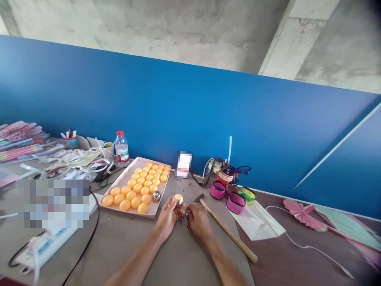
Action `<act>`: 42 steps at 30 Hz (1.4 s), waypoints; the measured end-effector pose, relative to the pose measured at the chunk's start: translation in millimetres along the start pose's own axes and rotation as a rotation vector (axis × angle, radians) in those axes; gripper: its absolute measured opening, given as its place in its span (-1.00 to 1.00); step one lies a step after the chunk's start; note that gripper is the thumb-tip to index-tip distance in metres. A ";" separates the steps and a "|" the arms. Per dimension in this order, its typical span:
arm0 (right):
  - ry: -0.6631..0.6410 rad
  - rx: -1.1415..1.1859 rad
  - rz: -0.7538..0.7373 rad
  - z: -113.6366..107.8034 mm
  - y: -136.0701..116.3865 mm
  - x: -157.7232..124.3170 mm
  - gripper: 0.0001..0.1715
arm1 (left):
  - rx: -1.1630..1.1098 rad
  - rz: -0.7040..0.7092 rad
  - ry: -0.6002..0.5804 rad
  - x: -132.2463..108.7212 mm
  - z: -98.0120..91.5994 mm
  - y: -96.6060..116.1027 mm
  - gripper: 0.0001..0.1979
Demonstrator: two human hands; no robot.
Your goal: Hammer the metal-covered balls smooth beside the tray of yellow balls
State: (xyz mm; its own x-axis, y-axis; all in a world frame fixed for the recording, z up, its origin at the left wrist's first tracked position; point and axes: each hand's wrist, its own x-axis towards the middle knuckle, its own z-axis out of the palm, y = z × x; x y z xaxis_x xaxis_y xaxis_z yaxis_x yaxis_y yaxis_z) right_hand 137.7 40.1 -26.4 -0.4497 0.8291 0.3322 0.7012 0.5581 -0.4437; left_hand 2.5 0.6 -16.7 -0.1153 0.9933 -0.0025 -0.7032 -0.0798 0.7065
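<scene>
My left hand (167,217) is closed around an orange ball (179,197), whose lower part looks silvery. Close beside it, my right hand (199,219) has its fingers bent together at small dark metal bits (186,213); what exactly they pinch is too small to tell. A hammer (229,231) with a wooden handle lies just right of that hand, its head behind the knuckles. To the left, a shallow white tray (131,167) holds many orange balls (137,188) in rows. One shiny silver ball (156,196) sits at the tray's right edge.
Pink bands (236,203), a yellow-green band (247,194) and white paper (262,222) lie right. A water bottle (122,150) stands behind the tray. On the left are a power strip (53,242), cables and tangled white strips (77,159). A blue partition (178,107) borders the table.
</scene>
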 end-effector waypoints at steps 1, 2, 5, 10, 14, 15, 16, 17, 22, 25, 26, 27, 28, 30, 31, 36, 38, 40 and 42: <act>-0.011 0.002 -0.020 -0.2 -0.7 -0.8 -0.71 | -0.002 0.001 0.001 0.0 -0.1 0.3 -0.70; -0.027 -0.005 -0.037 -0.2 -1.6 -1.4 -0.71 | -0.005 0.000 0.000 0.0 -0.2 0.5 -0.70; -0.066 -0.044 -0.041 0.8 -3.9 -1.9 -0.78 | -0.015 -0.005 0.006 -0.1 -0.4 0.8 -0.69; -0.010 -0.037 -0.003 0.8 -4.0 0.2 -0.77 | -0.006 -0.004 0.018 0.1 -0.6 0.2 -0.68; 0.035 -0.001 -0.010 -5.2 -1.0 0.7 -0.77 | -0.001 -0.005 0.008 0.4 -1.5 -0.3 -0.69; 0.021 -0.006 -0.009 -6.2 -0.1 0.5 -0.78 | -0.002 -0.007 0.008 0.4 -1.6 -0.4 -0.69; 0.003 -0.018 -0.006 -6.6 0.8 0.3 -0.79 | -0.004 -0.009 0.008 0.5 -1.7 -0.5 -0.70; -0.017 -0.033 0.000 -6.5 1.5 0.0 -0.80 | -0.005 -0.010 0.009 0.5 -1.8 -0.6 -0.70; -0.075 -0.099 0.037 -3.4 1.4 -0.4 -0.83 | -0.007 -0.013 0.004 0.1 0.0 0.1 -0.69; -0.021 -0.056 0.013 -4.0 0.7 0.3 -0.82 | -0.007 -0.022 0.004 -0.8 2.2 1.3 -0.68; 0.011 -0.009 0.005 -4.5 0.9 0.9 -0.82 | -0.005 -0.024 0.009 -1.1 2.8 1.8 -0.68; 0.050 0.057 0.002 -5.0 1.3 1.7 -0.81 | -0.003 -0.024 0.014 -1.4 3.4 2.1 -0.69; 0.093 0.138 0.005 -5.4 1.9 2.7 -0.82 | -0.001 -0.022 0.018 -1.7 3.8 2.4 -0.69; 0.156 0.318 0.041 -5.8 2.8 4.8 -0.85 | 0.001 -0.022 0.019 -2.2 4.4 2.6 -0.70; 0.168 0.408 0.080 -5.7 3.0 5.8 -0.86 | 0.000 -0.025 0.014 -2.5 4.5 2.7 -0.71; 0.079 0.861 0.303 -5.2 -1.0 8.6 -0.91 | -0.024 -0.035 -0.013 -3.9 3.2 1.8 -0.68; 0.080 1.015 0.318 -5.1 -3.3 9.1 -0.93 | -0.048 -0.046 -0.027 -3.5 1.9 1.3 -0.62; 0.106 1.113 0.328 -4.8 -4.3 9.9 -0.94 | -0.066 -0.059 -0.038 -2.7 0.9 1.2 -0.59; 0.130 1.164 0.345 -3.9 -3.2 10.8 -0.90 | -0.073 -0.069 -0.045 -2.2 0.6 1.6 -0.57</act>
State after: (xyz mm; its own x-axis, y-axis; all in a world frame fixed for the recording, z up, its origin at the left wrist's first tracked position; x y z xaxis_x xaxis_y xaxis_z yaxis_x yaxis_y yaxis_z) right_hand 132.7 47.2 -18.1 -0.2324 0.9674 0.1008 -0.1715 0.0612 -0.9833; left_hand 2.0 -1.7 -15.1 -0.0344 0.9993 -0.0168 -0.7580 -0.0151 0.6521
